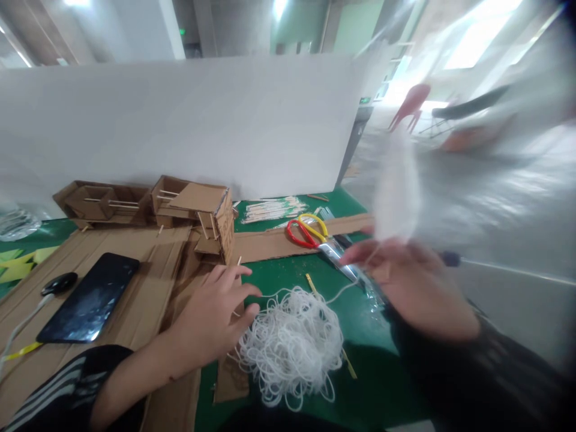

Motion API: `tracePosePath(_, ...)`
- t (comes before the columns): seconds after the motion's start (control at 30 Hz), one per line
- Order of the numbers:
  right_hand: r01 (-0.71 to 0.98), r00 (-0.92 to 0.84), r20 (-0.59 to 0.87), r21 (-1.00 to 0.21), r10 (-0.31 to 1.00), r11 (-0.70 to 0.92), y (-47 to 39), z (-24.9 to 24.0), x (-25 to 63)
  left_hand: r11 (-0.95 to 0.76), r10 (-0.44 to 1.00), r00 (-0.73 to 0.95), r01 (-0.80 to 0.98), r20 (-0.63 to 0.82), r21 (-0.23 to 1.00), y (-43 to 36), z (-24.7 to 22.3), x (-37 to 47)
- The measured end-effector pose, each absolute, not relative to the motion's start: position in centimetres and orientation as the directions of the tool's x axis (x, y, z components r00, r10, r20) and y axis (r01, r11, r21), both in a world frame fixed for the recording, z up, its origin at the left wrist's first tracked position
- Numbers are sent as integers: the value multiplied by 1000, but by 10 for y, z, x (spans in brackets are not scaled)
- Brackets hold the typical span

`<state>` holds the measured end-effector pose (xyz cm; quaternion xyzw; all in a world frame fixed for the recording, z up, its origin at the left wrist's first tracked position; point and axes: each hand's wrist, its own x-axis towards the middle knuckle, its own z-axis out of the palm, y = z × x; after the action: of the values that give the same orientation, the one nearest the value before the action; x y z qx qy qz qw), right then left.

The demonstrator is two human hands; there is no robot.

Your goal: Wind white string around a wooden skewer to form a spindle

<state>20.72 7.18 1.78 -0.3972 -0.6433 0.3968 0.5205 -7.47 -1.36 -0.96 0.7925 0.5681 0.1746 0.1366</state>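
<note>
A loose, tangled pile of white string (294,345) lies on the green table in front of me. My left hand (220,306) hovers at the pile's left side, fingers apart and slightly curled; a strand passes close to its fingertips. On the right, my raised right hand (405,279) is closed around a long white bundle (396,192), smeared by motion, that looks like wound string. One strand runs from the pile up towards this hand. Scissors (310,235) with one red and one yellow handle lie beyond the pile, their blades pointing towards my right hand.
Cardboard box structures (193,210) with thin sticks stand at the back left. A black phone (90,297) and a black mouse-like object (59,284) rest on a cardboard sheet (148,282). Packaged white sticks (272,210) lie before a white partition (180,120).
</note>
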Motion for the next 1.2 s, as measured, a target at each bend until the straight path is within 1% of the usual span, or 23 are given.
tracePosePath(0.07,196,-279,324,-902,904,384,65,16,193,-292,949,298,718,100,632,-8,-4,-64)
tracePosePath(0.13,298,-400,340,-830,851,472,60,14,179,-195,951,303,465,52,863,1,0,-52)
tracePosePath(0.17,338,-435,372,-776,820,532,59,12,173,-137,944,329,304,31,943,6,2,-46)
tracePosePath(0.2,365,-461,417,-716,783,595,59,10,168,-66,935,353,135,14,989,12,3,-41)
tracePosePath(0.23,386,-482,456,-656,748,648,58,8,163,3,923,385,-21,5,1000,16,4,-36)
tracePosePath(0.27,406,-500,484,-602,719,688,59,5,160,36,923,385,-139,20,990,21,5,-31)
tracePosePath(0.3,426,-516,501,-553,695,716,59,3,157,41,930,364,-224,45,974,24,6,-28)
tracePosePath(0.37,470,-529,523,-475,668,744,59,-1,155,22,947,310,-315,81,949,28,5,-25)
tracePosePath(0.43,518,-520,545,-411,657,750,59,-3,155,-9,960,263,-320,98,947,28,3,-26)
tracePosePath(0.6,609,-530,559,-272,637,745,62,-2,158,-27,976,209,-192,68,981,25,-6,-37)
tracePosePath(0.67,644,-534,564,-212,630,735,64,-4,158,-9,981,187,-228,52,974,26,-9,-38)
tracePosePath(0.7,652,-531,566,-201,630,731,65,-6,158,3,984,175,-254,43,967,26,-10,-39)
tracePosePath(0.77,641,-516,566,-242,643,728,66,-9,159,23,989,143,-297,20,955,28,-12,-38)
tracePosePath(0.87,576,-467,567,-388,679,720,67,-13,163,35,997,81,-328,-8,944,30,-13,-39)
tracePosePath(0.93,547,-439,573,-441,692,712,68,-12,168,32,998,56,-336,-13,941,31,-13,-40)
tracePosePath(1.0,535,-452,551,-462,701,708,70,-11,172,23,999,51,-336,-6,942,31,-12,-42)
tracePosePath(1.07,509,-517,487,-486,704,710,71,-10,175,18,998,59,-338,2,941,32,-11,-43)
tracePosePath(1.13,475,-594,425,-500,683,724,73,-11,176,17,998,65,-336,5,942,33,-10,-44)
tracePosePath(1.2,459,-634,402,-493,661,739,76,-13,176,18,998,67,-322,4,947,34,-10,-45)
